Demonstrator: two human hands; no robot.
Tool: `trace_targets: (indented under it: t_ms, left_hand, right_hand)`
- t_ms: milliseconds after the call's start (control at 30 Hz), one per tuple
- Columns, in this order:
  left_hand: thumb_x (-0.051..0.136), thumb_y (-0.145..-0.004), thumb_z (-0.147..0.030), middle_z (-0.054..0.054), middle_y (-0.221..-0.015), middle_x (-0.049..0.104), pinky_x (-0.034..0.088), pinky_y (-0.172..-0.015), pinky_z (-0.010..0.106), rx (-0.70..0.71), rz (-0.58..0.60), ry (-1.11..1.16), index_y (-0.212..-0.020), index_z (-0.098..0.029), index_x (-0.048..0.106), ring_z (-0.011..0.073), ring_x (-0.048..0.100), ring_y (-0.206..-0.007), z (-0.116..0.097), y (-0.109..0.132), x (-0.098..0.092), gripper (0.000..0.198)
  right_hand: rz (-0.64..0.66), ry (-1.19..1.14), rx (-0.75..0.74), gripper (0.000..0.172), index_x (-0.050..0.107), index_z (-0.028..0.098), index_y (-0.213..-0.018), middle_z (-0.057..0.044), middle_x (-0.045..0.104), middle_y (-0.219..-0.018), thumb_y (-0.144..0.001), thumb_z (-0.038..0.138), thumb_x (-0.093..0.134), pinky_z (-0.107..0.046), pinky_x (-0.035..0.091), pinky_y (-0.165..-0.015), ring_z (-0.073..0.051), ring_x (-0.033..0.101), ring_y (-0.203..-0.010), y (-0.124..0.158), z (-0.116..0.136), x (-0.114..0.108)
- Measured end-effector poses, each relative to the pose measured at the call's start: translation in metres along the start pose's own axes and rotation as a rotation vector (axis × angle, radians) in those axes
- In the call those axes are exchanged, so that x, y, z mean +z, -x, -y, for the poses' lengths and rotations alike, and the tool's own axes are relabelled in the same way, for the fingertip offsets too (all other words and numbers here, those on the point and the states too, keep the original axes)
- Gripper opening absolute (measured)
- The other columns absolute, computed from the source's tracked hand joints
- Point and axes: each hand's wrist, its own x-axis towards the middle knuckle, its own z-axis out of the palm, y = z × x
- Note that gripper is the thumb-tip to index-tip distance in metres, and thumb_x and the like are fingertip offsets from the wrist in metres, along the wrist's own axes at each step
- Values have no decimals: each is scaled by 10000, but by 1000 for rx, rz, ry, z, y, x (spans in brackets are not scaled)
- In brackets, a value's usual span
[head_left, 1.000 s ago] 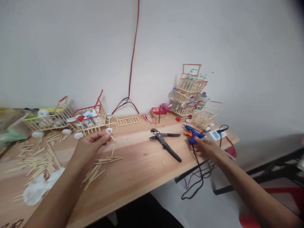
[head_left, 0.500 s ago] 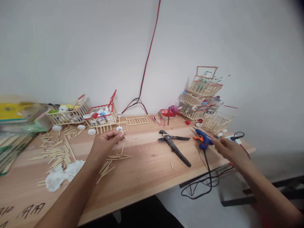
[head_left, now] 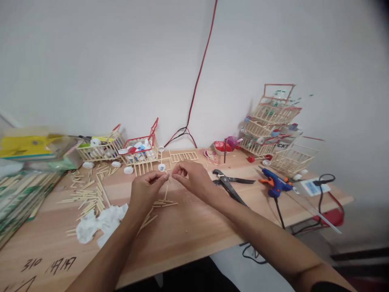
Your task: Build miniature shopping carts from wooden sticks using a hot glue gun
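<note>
My left hand (head_left: 147,188) is pinched on a short wooden stick, of which only a little shows at the fingertips. Close beside it, my right hand (head_left: 194,179) has its thumb and fingertips pressed together; whatever they hold is too small to make out. Below the hands lies a small pile of cut sticks (head_left: 165,204). A blue glue gun (head_left: 277,184) with an orange trigger rests on the table to the right. Between it and my right hand, black-handled pliers (head_left: 232,188) lie partly behind my right forearm.
Small stick-built carts (head_left: 100,150) and a red-trimmed cart (head_left: 141,150) stand along the wall. Stacked carts (head_left: 267,129) rise at the back right. A ladder-like stick frame (head_left: 184,156), loose sticks (head_left: 89,196), white tissue (head_left: 103,223) and a power strip (head_left: 313,187) lie on the table (head_left: 182,247).
My right hand has let go of the glue gun, which now lies on the table, and has moved left to meet my left hand. The view has shifted slightly.
</note>
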Motion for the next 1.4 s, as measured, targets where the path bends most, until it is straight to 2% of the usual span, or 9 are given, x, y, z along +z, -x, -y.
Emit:
trace_targets:
  t_ms: [267, 467, 600, 733, 900, 1067, 1267, 1400]
  left_hand:
    - [654, -767, -362, 39, -840, 773, 485, -753, 320, 27, -45, -94, -810, -197, 778, 224, 688, -805, 0, 2, 0, 211]
    - [642, -765, -337, 31, -839, 768, 508, -786, 326, 16, -39, -12, -797, -211, 782, 220, 688, -827, -1, 0, 2, 191]
    - [638, -762, -343, 42, -871, 764, 506, -840, 345, 39, -21, 31, -765, -214, 780, 226, 681, -866, -3, -1, 1, 193]
    - [638, -757, -359, 52, -865, 762, 511, -784, 345, 44, 2, 60, -778, -218, 787, 223, 667, -822, -3, -2, -1, 206]
    - [654, -749, -438, 42, -794, 759, 495, -652, 297, -42, 78, 116, -816, -215, 795, 192, 633, -722, 0, -5, -3, 272]
    - [667, -731, -446, 49, -794, 765, 515, -670, 315, -70, 92, 117, -858, -221, 798, 207, 657, -743, 2, -6, -2, 289]
    - [643, -765, -356, 45, -880, 770, 512, -784, 345, 25, 34, 46, -861, -225, 794, 222, 677, -824, -3, -2, 0, 222]
    - [650, -800, -357, 41, -862, 747, 487, -754, 304, 52, -88, 133, -880, -208, 780, 180, 630, -773, -3, -2, -7, 213]
  right_hand:
    - [11, 38, 49, 99, 615, 199, -812, 10, 637, -778, -829, 267, 684, -248, 352, -646, -130, 542, -717, -6, -6, 22]
    - [-94, 204, 2, 81, 579, 208, -864, -30, 651, -889, -904, 279, 572, -275, 352, -656, -173, 568, -827, -4, -2, 33]
    - [-161, 268, -74, 69, 567, 202, -844, -51, 643, -882, -892, 246, 542, -279, 371, -672, -182, 566, -842, -6, -3, 34]
    - [-189, 134, -99, 37, 564, 202, -825, -29, 631, -843, -857, 216, 554, -263, 403, -701, -156, 569, -801, -9, -11, 33]
    - [-124, -26, -60, 34, 566, 204, -784, -2, 619, -774, -802, 213, 593, -247, 413, -674, -133, 555, -720, -12, -19, 32]
    - [-112, -61, -9, 47, 566, 201, -758, 12, 611, -724, -748, 195, 611, -238, 399, -645, -123, 539, -672, -12, -20, 29]
    - [-137, -96, 30, 35, 583, 192, -743, 15, 607, -683, -729, 202, 613, -233, 390, -620, -116, 528, -636, -13, -23, 28]
    - [-201, -164, 181, 21, 592, 185, -712, 17, 591, -662, -700, 200, 584, -230, 371, -591, -109, 492, -599, -18, -37, 15]
